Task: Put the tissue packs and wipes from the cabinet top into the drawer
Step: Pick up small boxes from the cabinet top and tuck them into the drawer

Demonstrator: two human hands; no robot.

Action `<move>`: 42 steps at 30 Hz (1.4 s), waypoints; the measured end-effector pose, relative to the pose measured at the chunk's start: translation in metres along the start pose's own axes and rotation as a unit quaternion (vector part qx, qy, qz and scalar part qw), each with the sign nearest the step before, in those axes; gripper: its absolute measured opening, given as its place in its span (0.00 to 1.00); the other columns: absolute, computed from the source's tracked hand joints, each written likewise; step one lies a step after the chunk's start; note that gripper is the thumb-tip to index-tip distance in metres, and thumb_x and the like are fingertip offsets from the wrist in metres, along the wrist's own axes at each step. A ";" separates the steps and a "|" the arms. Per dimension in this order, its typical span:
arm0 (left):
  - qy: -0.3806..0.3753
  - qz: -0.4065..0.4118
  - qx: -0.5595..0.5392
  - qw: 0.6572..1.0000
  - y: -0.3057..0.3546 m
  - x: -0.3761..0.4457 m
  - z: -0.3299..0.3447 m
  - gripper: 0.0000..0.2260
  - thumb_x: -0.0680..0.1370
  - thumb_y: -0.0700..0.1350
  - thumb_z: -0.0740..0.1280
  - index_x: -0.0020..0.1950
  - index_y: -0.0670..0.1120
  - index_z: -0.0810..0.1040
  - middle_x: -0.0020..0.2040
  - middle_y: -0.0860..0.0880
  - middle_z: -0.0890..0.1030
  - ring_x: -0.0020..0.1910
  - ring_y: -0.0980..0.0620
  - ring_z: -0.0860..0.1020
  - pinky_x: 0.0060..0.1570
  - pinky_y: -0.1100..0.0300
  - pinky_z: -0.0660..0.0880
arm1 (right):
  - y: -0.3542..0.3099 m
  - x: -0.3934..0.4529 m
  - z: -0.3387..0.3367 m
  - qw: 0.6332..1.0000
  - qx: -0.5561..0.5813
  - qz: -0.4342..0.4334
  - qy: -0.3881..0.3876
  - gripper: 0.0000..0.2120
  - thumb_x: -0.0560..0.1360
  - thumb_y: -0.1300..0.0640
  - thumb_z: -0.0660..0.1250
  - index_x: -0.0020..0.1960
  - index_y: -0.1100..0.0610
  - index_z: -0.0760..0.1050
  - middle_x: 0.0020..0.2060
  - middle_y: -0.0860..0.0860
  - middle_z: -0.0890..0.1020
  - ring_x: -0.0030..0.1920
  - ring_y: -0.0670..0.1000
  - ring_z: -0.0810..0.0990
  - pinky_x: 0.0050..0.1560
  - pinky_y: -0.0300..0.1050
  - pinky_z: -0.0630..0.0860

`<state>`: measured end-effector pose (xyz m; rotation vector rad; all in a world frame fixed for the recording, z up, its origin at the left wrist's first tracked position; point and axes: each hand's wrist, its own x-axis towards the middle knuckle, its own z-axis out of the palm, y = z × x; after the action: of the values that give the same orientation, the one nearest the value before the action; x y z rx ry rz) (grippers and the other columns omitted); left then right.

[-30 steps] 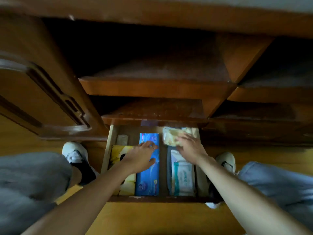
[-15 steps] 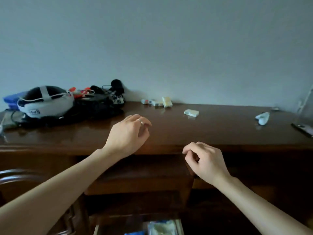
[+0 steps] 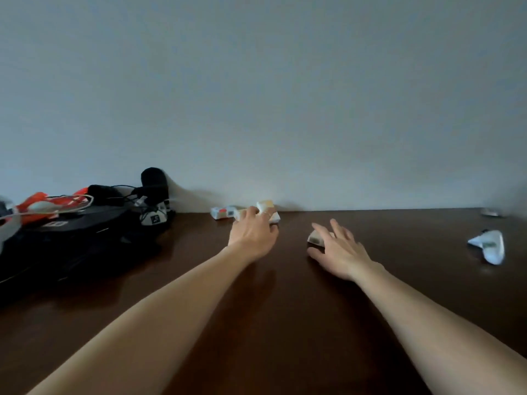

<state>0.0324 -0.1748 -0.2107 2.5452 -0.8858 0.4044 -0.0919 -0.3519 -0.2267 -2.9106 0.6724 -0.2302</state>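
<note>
Both hands reach for small packs on the cabinet top.

Left hand (image 3: 253,233) curls its fingers onto a pale tissue pack (image 3: 266,208) by the wall, whether already gripped I cannot tell; right hand (image 3: 338,249) hovers spread and empty over a small pack (image 3: 315,238) mid-top (image 3: 285,309). Another pack (image 3: 222,213) lies left of the first, a white wipes packet (image 3: 489,245) far right, and dark gear (image 3: 71,232) far left. Best, I judge, to close fully around each pack before lifting, since they look light and slippery; the drawer is out of view.
</note>
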 end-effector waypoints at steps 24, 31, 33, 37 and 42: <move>-0.139 0.116 -0.014 0.983 0.020 -0.156 -0.038 0.17 0.84 0.46 0.56 0.72 0.50 0.73 0.67 0.47 0.71 0.70 0.47 0.68 0.70 0.51 0.67 | -0.034 -0.108 -0.002 0.996 0.038 -0.083 0.026 0.14 0.85 0.47 0.55 0.69 0.42 0.70 0.64 0.53 0.74 0.66 0.57 0.71 0.60 0.54 0.72; 0.137 0.142 -0.169 0.966 0.006 -0.350 -0.088 0.15 0.83 0.45 0.60 0.68 0.53 0.74 0.64 0.56 0.74 0.58 0.56 0.77 0.53 0.58 0.78 | -0.089 -0.278 0.028 0.909 0.258 -0.191 0.266 0.13 0.84 0.49 0.56 0.66 0.51 0.70 0.59 0.50 0.81 0.57 0.54 0.75 0.52 0.51 0.74; 0.176 0.078 -0.263 0.945 -0.004 -0.400 -0.085 0.14 0.83 0.48 0.59 0.68 0.56 0.74 0.62 0.58 0.76 0.56 0.57 0.78 0.53 0.64 0.76 | -0.102 -0.319 0.048 0.885 0.334 -0.172 0.275 0.13 0.84 0.47 0.54 0.66 0.48 0.68 0.58 0.48 0.81 0.55 0.51 0.78 0.50 0.49 0.76; 0.116 -0.153 -0.456 0.869 -0.031 -0.477 -0.046 0.14 0.81 0.57 0.61 0.68 0.63 0.72 0.58 0.60 0.80 0.54 0.58 0.81 0.50 0.62 0.80 | -0.120 -0.368 0.113 0.882 0.442 -0.115 0.118 0.11 0.86 0.47 0.54 0.67 0.41 0.66 0.57 0.46 0.80 0.49 0.44 0.82 0.40 0.41 0.80; -0.020 -0.440 -0.628 0.642 -0.078 -0.522 0.018 0.09 0.77 0.41 0.70 0.57 0.41 0.80 0.52 0.41 0.83 0.47 0.45 0.84 0.48 0.51 0.80 | -0.131 -0.393 0.204 0.816 0.552 0.041 -0.166 0.13 0.83 0.45 0.63 0.67 0.40 0.69 0.61 0.45 0.77 0.48 0.42 0.83 0.40 0.40 0.82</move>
<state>-0.3097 0.1440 -0.4558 1.3035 0.2232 -0.4700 -0.3487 -0.0387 -0.4490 -1.7242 0.3852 -0.0496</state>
